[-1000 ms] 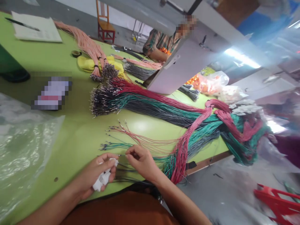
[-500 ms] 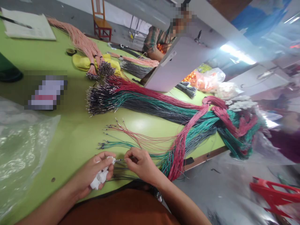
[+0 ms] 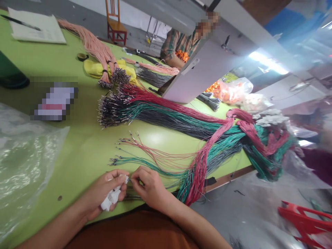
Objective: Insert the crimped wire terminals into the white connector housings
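Note:
My left hand [image 3: 103, 192] is closed around several small white plastic connectors [image 3: 111, 200] near the table's front edge. My right hand [image 3: 149, 186] pinches the end of a thin dark wire [image 3: 131, 197] right against the white connector at my left fingertips. A fan of loose red and green wires [image 3: 145, 154] with metal terminals lies just beyond my hands. Behind it lies a thick bundle of red, green and black wires [image 3: 166, 112] that runs right and hangs over the table edge.
The green table [image 3: 77, 145] carries clear plastic sheeting [image 3: 23, 162] at left, pink wire bundles [image 3: 97, 52], a yellow cloth [image 3: 97, 71] and papers [image 3: 36, 29] at the back. Another person [image 3: 181, 45] sits behind a grey panel [image 3: 202, 74]. A red frame [image 3: 306, 218] lies on the floor, right.
My right hand has moved left, closing the gap to my left hand, bringing the wire end up to the white connector. My left hand stays in place.

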`<state>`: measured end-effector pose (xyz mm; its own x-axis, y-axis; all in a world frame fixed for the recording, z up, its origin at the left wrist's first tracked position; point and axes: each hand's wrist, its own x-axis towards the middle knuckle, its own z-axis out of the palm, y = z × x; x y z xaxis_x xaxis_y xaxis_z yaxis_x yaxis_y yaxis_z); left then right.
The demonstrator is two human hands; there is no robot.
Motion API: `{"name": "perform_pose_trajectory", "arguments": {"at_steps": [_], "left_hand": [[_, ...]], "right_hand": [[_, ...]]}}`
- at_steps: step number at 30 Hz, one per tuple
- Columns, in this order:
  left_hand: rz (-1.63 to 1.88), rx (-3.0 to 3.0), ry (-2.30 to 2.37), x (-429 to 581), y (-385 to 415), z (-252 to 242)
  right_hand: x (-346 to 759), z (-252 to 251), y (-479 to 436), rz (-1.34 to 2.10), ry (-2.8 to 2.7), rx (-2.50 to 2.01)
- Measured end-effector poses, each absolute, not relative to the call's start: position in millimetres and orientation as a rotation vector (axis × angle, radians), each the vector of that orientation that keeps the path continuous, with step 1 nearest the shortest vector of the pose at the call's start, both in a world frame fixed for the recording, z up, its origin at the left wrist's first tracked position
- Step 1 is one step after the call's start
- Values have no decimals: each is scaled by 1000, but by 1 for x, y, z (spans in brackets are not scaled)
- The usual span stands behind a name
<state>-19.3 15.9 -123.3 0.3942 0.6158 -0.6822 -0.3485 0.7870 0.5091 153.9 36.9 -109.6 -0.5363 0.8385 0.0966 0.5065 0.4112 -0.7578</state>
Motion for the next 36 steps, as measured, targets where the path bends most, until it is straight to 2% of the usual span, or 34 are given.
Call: {"name": "perform_pose_trajectory", "arguments": {"at_steps": [5,11,14,20,27,31,36], "left_hand": [[621,296,983,-19,17,-122],[609,252,996,-20,17,-119],[603,258,989,-20,17,-121],[617,266,967,-19,17,-124],[634,297,954,-19,17,-124],[628,284,961,-19,19,-122],[614,293,966,-19,18,-120]], "right_hand": [[168,-108,59,985,-2196,-1202],[193,-119,107,198,-2412,-1703],[198,-122,113,99,-2471,-1650],[203,-101,99,308,-2130,-1436],[162,-80,57,1121,-2157,-1067],[161,-92,56,1098,-1885,-1412],[172,-100,60,892,-1943,-1559]]}}
